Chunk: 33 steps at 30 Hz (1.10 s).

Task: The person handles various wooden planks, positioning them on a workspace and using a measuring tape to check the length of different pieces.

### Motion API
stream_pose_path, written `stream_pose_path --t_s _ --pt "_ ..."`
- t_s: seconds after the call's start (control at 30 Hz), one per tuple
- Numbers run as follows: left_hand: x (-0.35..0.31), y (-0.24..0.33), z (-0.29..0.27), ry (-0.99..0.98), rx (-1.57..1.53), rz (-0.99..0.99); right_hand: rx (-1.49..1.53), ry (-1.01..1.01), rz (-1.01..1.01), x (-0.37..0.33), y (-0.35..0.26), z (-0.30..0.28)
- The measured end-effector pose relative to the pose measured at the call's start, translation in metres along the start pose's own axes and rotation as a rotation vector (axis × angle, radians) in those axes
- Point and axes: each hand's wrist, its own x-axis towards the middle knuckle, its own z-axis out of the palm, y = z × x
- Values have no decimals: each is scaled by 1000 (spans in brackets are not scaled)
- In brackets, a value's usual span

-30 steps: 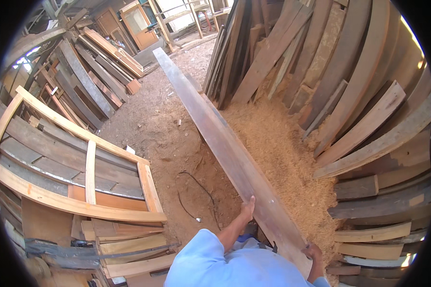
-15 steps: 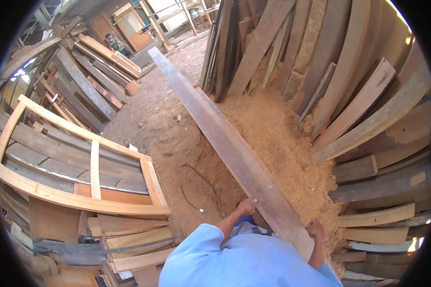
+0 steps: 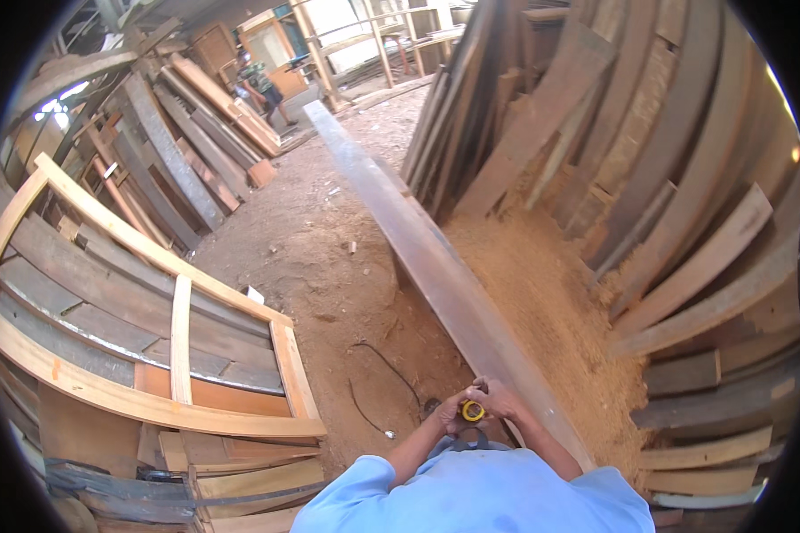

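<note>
A small round yellow-and-black tape measure [image 3: 472,410] is close in front of my body, between both hands. My left hand [image 3: 450,414] is closed around its left side. From the other side my right hand [image 3: 500,400] grips it, fingers bent over the top. How far any blade is pulled out is too small to tell. Just beyond my hands lies a long brown wooden plank [image 3: 458,289], running from beside my right forearm away to the far left. Its near end passes beside my right arm, and neither hand grips it.
A pale wooden frame [image 3: 180,338] lies on stacked boards at the left. Many planks [image 3: 649,133] lean along the right side above sawdust [image 3: 542,302]. A dark cord [image 3: 387,360] lies on the dirt floor. Another person [image 3: 260,84] is far off near a door.
My hands have left the plank and come together in front of my body, where they now hold the tape measure. The view has shifted slightly, and the distant person has risen more upright.
</note>
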Motion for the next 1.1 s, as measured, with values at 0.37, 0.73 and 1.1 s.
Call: stream_pose_path --t_s 0.37,0.73,1.1 --pt "-113 205 -136 311 167 193 -653 329 351 216 -39 -27" --pt "-56 315 -222 436 47 262 74 37 721 263 81 -62" --pt "-6 576 -268 625 36 339 -370 119 214 629 -96 -39"
